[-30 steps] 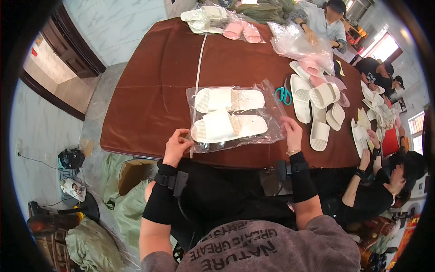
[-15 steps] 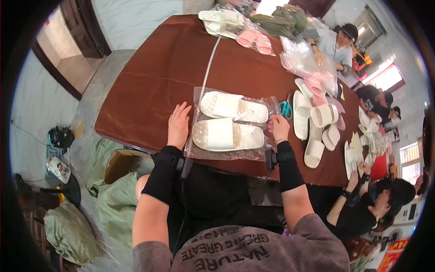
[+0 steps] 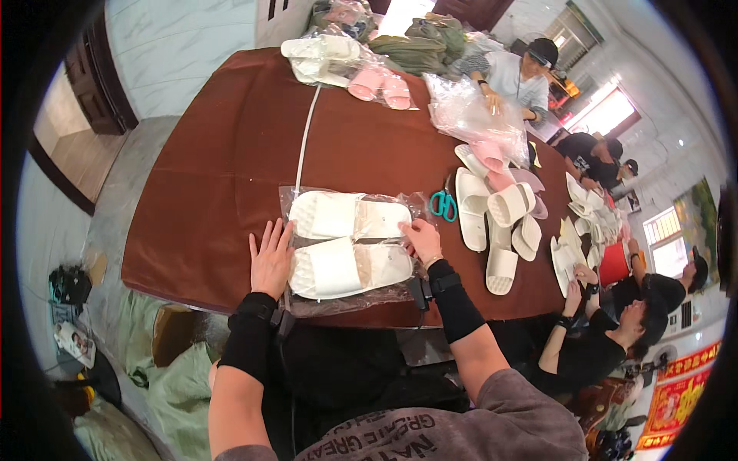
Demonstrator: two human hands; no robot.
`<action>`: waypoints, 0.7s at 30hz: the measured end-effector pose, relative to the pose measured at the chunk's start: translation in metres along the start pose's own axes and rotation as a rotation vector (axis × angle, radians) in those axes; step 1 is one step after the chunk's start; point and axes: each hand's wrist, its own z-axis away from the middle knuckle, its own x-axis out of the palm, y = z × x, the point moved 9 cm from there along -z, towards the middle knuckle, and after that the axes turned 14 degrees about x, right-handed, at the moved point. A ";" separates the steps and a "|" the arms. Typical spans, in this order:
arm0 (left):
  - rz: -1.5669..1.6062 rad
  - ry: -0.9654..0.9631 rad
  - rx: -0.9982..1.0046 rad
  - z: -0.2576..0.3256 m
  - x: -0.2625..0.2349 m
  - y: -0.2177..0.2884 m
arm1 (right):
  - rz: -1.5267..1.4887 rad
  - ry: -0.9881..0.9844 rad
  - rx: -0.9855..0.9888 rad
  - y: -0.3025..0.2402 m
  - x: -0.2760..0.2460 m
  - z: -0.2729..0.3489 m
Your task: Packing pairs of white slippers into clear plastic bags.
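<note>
A pair of white slippers (image 3: 326,269) lies side by side inside a clear plastic bag (image 3: 330,307) on the brown table. My left hand (image 3: 270,257) rests flat at the bag's left edge, fingers spread, the fingertips close to the strap ends of both slippers. At the opposite end, my right hand (image 3: 423,240) has its fingers closed on the plastic by the tip of the farther slipper. Teal-handled scissors (image 3: 443,205) lie just beyond the right hand.
Loose white slippers (image 3: 501,261) and pink slippers (image 3: 490,154) are piled on the right. Bagged pairs (image 3: 330,54) sit at the table's far edge. Across the brown table (image 3: 207,169) a person handles clear bags (image 3: 477,111); other people work along the right side.
My left hand has come in against the bag's left edge. My right hand has shifted from the bag's right margin to the farther slipper's tip. The whole view has swung a little.
</note>
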 end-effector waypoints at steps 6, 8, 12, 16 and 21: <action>-0.042 -0.005 -0.008 -0.001 0.010 0.001 | -0.035 -0.088 -0.088 0.006 0.009 0.007; -0.049 0.002 -0.029 0.006 0.011 -0.007 | 0.001 -0.122 -0.094 0.003 0.018 0.013; -0.053 0.022 0.018 -0.004 0.008 0.002 | -0.241 -0.277 -0.159 0.012 0.020 0.013; -0.042 0.042 -0.014 0.001 0.007 -0.004 | -0.025 -0.098 -0.182 0.011 0.023 0.035; -0.058 0.070 -0.017 0.002 0.009 -0.006 | -0.330 -0.350 0.167 0.040 0.036 0.025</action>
